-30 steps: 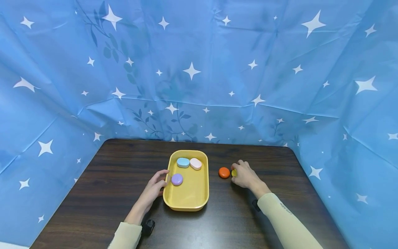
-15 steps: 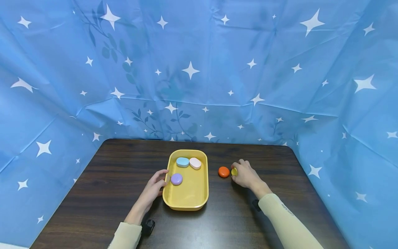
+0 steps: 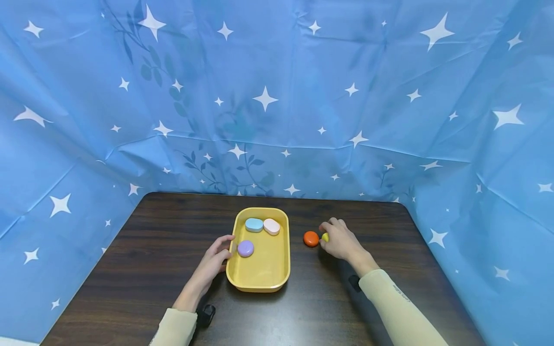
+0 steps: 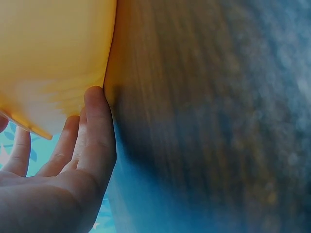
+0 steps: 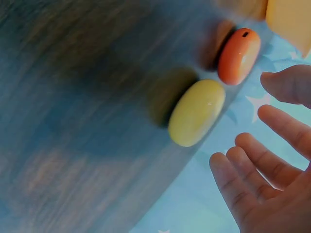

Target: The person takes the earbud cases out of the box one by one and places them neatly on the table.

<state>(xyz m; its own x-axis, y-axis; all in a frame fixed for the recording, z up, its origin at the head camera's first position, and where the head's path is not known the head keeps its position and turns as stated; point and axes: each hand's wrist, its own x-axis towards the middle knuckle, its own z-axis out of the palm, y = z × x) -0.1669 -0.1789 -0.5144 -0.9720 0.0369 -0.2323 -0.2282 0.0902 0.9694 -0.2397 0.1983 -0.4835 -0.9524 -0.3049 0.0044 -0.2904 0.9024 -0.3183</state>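
My left hand (image 3: 209, 264) is at the left side of a yellow tray (image 3: 259, 283). Its nearly straight fingers touch the tray's outer wall (image 4: 53, 58) in the left wrist view. Right of the tray, my right hand (image 3: 342, 242) hovers around a smooth, rounded yellow piece (image 5: 197, 112), largely hidden by the fingers in the head view. The right wrist view shows these fingers spread and apart from it. Beside that piece lies an orange rounded piece (image 3: 310, 239) with a small dark hole in its side (image 5: 245, 34).
Inside the tray are a blue oval piece (image 3: 254, 225), a pale pink oval piece (image 3: 271, 226) and a round purple piece (image 3: 245, 248). Everything stands on a dark wooden table (image 3: 182, 216). A blue star-patterned cloth (image 3: 277, 120) hangs behind and at the sides.
My right hand has shifted slightly left and covers more of the yellow piece. The left hand stays at the tray, and the pieces in it have not moved.
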